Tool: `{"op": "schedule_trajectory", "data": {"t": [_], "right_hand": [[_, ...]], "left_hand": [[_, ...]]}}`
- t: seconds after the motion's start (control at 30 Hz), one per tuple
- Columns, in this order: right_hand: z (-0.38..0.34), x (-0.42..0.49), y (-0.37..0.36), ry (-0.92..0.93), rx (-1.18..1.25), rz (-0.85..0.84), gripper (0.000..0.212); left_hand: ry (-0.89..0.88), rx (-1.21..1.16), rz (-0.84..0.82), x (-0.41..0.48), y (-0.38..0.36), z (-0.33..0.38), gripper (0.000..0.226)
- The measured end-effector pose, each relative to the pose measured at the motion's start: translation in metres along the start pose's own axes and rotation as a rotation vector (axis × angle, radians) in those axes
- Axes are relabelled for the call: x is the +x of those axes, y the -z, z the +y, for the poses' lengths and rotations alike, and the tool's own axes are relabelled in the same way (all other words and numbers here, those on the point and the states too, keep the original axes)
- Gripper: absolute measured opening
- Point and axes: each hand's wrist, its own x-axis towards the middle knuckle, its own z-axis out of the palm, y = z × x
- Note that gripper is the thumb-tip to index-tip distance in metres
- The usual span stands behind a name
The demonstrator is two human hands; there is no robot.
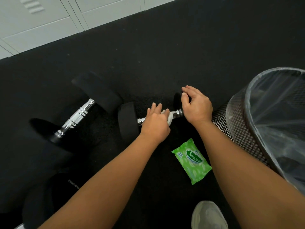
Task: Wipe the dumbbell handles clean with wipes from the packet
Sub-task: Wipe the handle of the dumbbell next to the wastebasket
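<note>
at the far left, pale grey lockers [41,22] line the upper edge of the black rubber floor [165,47]. below them the larger dumbbell [77,117] lies on the floor on a slant, with its ribbed chrome handle bare and its black heads at the upper right and lower left. no hand touches it.

just to its right lies the smaller dumbbell [127,119], roughly level across the view, with its near black head close to the larger one's upper head. the left hand [156,120] comes in from below and sits over the chrome handle [179,113]. its fingers are curled round a crumpled white wipe [170,117] and clasp it against the middle of the bar. short shiny stretches of the bar show on either side of the hand.

the right hand [196,104] is at the far end of the same dumbbell. its fingers are loosely arched, not clenched, and the fingertips rest on top of the dark right head [177,99], which the hand mostly hides.

nearer the person, between the two forearms, the green wipes packet [192,161] lies flat on the floor with its printed label up, apart from the dumbbell. whether its flap is lifted cannot be told.

below it a light-coloured shoe [208,215] shows at the bottom edge. at the far right stands a black mesh waste bin [239,129] lined with a clear plastic bag, just beside the right forearm.
</note>
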Motion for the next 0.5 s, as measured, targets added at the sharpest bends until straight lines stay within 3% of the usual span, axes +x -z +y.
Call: {"op": "schedule_trajectory", "data": {"t": [0.17,0.33,0.5], "right_hand": [[-0.001,0.000,0.001,-0.001,0.005,0.006,0.035],[-0.002,0.000,0.001,0.000,0.008,0.012,0.034],[-0.003,-0.001,0.000,-0.007,0.002,0.009,0.034]], "left_hand": [[0.072,-0.139,0.160,0.008,0.006,0.006,0.051],[-0.075,0.057,0.076,-0.011,-0.012,0.013,0.061],[-0.034,0.114,0.060,-0.012,-0.003,-0.004,0.052]]}}
